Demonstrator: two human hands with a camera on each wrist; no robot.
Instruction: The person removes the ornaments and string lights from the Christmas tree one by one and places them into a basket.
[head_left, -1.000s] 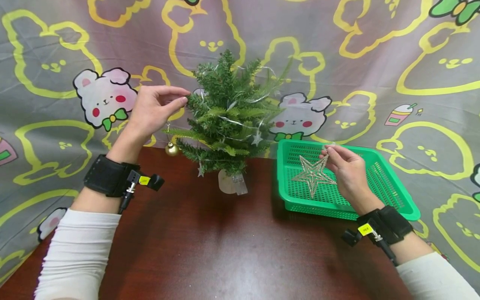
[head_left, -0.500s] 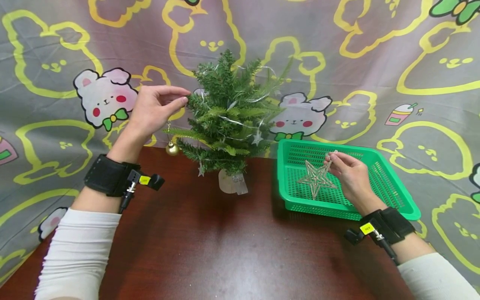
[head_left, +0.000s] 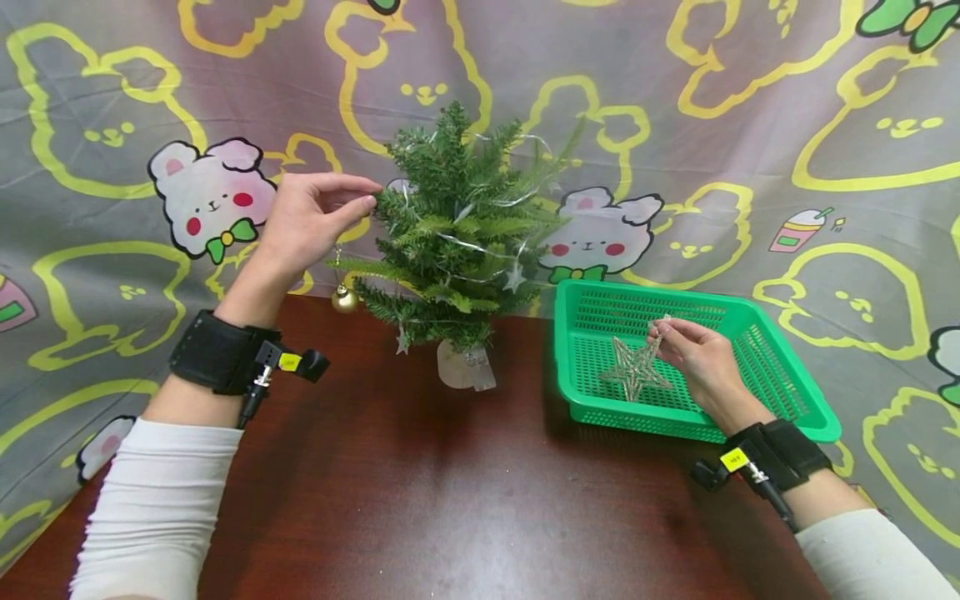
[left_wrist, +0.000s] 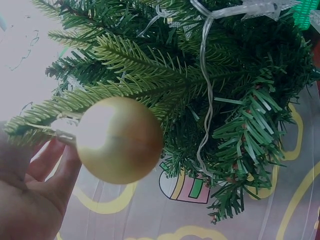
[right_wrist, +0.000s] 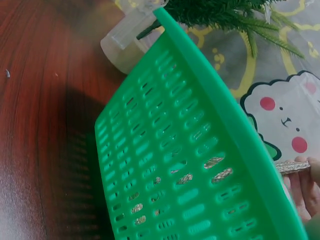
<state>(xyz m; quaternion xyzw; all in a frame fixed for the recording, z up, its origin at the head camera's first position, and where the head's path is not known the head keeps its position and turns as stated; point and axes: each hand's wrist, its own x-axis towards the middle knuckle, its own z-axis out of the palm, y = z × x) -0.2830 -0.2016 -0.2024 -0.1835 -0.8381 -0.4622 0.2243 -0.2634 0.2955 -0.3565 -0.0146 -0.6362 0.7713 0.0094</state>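
A small green Christmas tree stands on the table, wound with a clear string of lights with star shapes. My left hand pinches a branch tip on its left side between thumb and fingers. Below that hand a gold bauble hangs from a lower branch; in the left wrist view the bauble covers part of the hand. Over on the right, my right hand pinches one point of a glittery star ornament. The star hangs inside the green basket, whose wall mostly hides it in the right wrist view.
The dark reddish-brown table stretches in front of the tree. A patterned cloth hangs close behind tree and basket. The tree's pale base has a clear plastic piece by it, left of the basket.
My right hand has lowered the star further into the basket, and the star has tilted flatter. The left hand keeps its place on the branch.
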